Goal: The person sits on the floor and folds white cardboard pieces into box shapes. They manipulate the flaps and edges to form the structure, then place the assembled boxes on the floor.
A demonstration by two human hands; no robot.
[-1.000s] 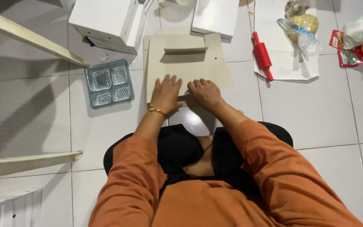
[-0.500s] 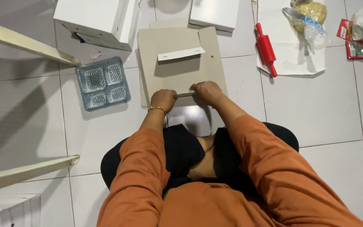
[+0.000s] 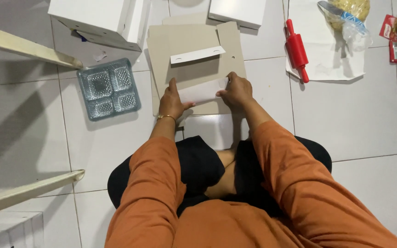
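Now raised, box flap point(image 3: 203, 91) pinched by both hands point(image 3: 173, 102) point(image 3: 235, 90); plastic tray point(image 3: 108, 88) seemingly empty.

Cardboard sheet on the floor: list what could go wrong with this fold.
1. Both hands, left hand and right hand, press only the near flap of the cardboard sheet; the far end may slide or crease crooked.
2. The plastic tray lies close to the left hand and could get knocked.
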